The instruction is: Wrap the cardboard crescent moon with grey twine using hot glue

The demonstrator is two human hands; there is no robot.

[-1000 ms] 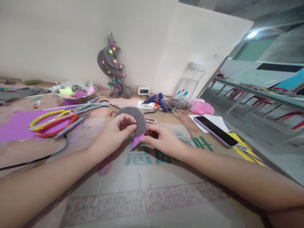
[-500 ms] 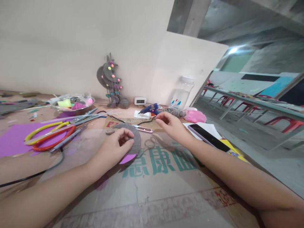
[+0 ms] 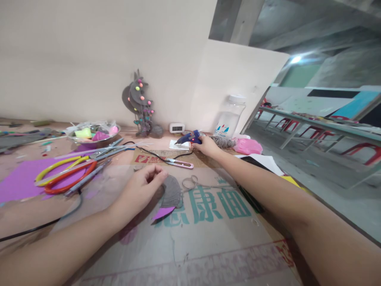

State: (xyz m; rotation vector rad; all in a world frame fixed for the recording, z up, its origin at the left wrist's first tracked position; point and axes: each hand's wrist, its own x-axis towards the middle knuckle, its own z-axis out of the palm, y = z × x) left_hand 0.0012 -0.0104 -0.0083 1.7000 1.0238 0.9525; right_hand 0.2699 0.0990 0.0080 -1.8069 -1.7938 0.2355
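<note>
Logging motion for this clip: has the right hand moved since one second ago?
Yes. Judged against the white clock, the right hand moved forward and rightward, from the grey piece to the blue glue gun.

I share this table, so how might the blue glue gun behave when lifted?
The blue glue gun probably stays rigid, as its body looks like hard plastic. It may drag or tug, since a black cord seems to run to it. It is likely light, looking small beside the right hand.
</note>
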